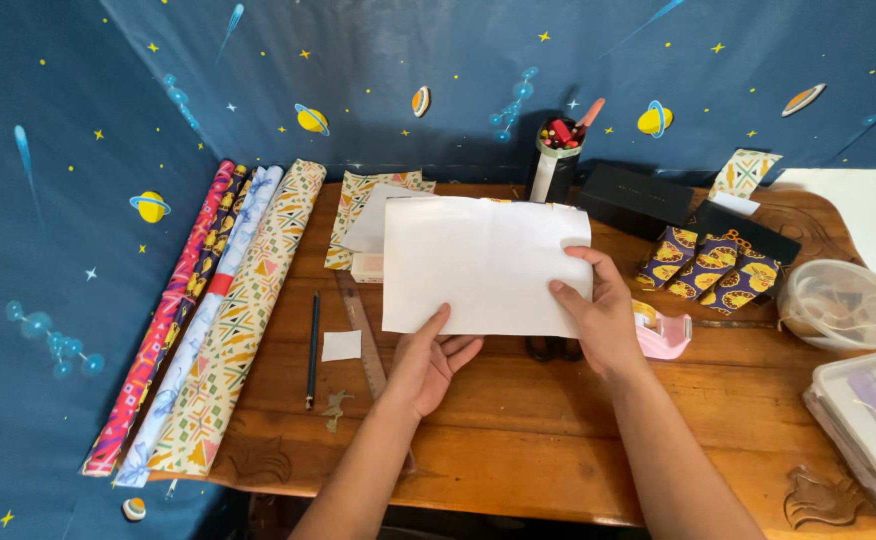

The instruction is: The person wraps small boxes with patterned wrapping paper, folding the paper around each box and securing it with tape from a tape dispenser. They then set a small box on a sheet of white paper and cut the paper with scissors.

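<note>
Centrally, both hands hold a white sheet above the wooden tabletop. Left hand pinches its lower edge at 7 o'clock; right hand clamps the right edge at 4 o'clock. Even tension from both grips would keep the thin, creased rectangle flat. Glossy patterned rolls lie at 9 o'clock; pencil and pink tape dispenser flank the hands.

Head view: worn high, looking down and forward over wooden table, close above both forearms.
Facing: toward starry blue backdrop behind.
Shared views: none, single camera.
</note>
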`<action>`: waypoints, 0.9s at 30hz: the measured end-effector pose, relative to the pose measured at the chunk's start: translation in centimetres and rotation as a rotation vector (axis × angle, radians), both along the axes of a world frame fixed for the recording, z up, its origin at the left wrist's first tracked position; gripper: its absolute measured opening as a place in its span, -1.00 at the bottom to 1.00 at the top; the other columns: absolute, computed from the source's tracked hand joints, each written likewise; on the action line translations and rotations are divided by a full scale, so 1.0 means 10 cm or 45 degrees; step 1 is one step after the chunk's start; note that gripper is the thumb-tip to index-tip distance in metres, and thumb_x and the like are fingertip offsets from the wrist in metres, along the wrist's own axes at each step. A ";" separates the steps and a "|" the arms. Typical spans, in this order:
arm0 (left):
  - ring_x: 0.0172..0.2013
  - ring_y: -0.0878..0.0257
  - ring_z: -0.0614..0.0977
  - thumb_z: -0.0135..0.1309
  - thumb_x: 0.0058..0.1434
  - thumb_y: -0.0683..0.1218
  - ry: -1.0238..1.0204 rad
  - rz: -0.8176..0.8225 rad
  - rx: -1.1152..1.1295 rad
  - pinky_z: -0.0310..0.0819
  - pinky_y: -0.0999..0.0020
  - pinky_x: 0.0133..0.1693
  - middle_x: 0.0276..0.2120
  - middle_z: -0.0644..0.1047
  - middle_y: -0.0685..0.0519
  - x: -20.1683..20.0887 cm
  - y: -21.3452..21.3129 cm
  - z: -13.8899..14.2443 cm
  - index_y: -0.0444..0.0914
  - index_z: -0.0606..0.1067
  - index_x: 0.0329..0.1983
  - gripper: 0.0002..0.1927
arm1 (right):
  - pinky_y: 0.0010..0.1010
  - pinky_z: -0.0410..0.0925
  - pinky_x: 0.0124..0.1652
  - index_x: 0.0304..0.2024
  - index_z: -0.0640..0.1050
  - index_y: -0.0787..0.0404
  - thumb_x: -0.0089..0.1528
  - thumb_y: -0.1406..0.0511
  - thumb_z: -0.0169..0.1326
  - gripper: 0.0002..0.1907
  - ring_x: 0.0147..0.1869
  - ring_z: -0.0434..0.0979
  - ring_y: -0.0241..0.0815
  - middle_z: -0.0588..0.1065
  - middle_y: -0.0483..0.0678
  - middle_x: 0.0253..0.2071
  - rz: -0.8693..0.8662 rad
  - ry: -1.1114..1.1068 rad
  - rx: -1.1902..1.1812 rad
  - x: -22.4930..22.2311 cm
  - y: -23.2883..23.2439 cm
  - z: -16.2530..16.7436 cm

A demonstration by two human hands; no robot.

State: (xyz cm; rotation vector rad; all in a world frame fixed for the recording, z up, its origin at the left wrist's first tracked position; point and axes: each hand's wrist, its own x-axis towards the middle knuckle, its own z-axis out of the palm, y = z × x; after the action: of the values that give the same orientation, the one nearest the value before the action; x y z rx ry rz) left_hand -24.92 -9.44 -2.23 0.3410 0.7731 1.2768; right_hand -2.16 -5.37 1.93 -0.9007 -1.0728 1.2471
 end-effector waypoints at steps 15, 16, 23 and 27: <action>0.06 0.12 0.58 0.06 0.32 -0.13 0.158 0.128 0.148 0.59 0.27 0.09 0.15 0.46 -0.05 0.05 0.50 -0.13 -0.37 0.32 0.25 -0.54 | -0.07 0.47 -0.18 -0.05 0.47 0.24 0.21 0.22 0.18 -0.66 -0.19 0.64 0.19 0.61 0.19 -0.31 -0.080 -1.641 0.003 0.09 -0.42 0.11; 0.06 0.11 0.57 0.06 0.32 -0.14 0.145 0.119 0.162 0.59 0.26 0.10 0.16 0.45 -0.05 0.08 0.52 -0.12 -0.37 0.32 0.25 -0.54 | -0.05 0.46 -0.16 -0.01 0.45 0.24 0.23 0.20 0.17 -0.64 -0.17 0.62 0.22 0.59 0.22 -0.30 -0.064 -1.776 0.003 0.02 -0.41 0.04; 0.09 0.13 0.56 0.05 0.33 -0.20 0.175 0.129 0.200 0.51 0.19 0.12 0.15 0.44 -0.09 0.09 0.50 -0.08 -0.42 0.31 0.25 -0.55 | -0.06 0.47 -0.21 0.06 0.41 0.31 0.22 0.25 0.14 -0.59 -0.15 0.55 0.26 0.48 0.29 -0.22 -0.111 -2.016 0.134 -0.09 -0.34 -0.33; 0.09 0.16 0.55 0.03 0.32 -0.22 0.261 0.167 0.325 0.57 0.15 0.12 0.15 0.43 -0.08 0.08 0.50 -0.08 -0.37 0.29 0.27 -0.54 | -0.01 0.44 -0.17 0.02 0.43 0.28 0.13 0.28 0.19 -0.57 -0.15 0.54 0.29 0.49 0.29 -0.25 -0.125 -1.820 0.218 -0.09 -0.36 -0.29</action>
State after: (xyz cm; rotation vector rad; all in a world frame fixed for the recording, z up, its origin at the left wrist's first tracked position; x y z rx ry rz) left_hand -24.09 -4.44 -2.99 0.6437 0.8165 1.4839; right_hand -3.09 -8.99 -0.97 -1.7246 -2.1225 0.2420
